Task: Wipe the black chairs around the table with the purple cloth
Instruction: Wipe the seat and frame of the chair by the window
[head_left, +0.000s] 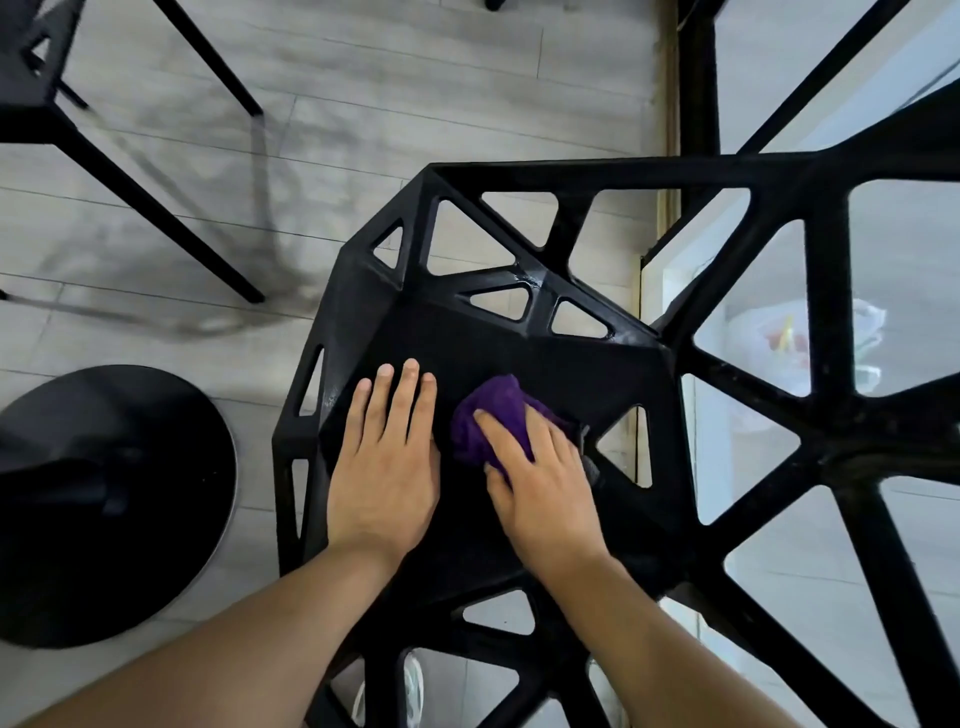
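Hands on the black chair (519, 343) seat.
My left hand (384, 467) lay flat, fingers straight; my right hand (545, 493) pressed the purple cloth (493, 400), fingers outstretched.

Bunched purple cloth (493, 415) on black lattice chair (519, 343) seat.

Pale grey plank flooring (363, 104) is bounded on the right by a light wooden strip (671, 78). Beyond the strip a glass panel (904, 280) is seen, and through it a white plastic bag (769, 358) with coloured contents. A white shoe (414, 686) is glimpsed near the bottom edge.
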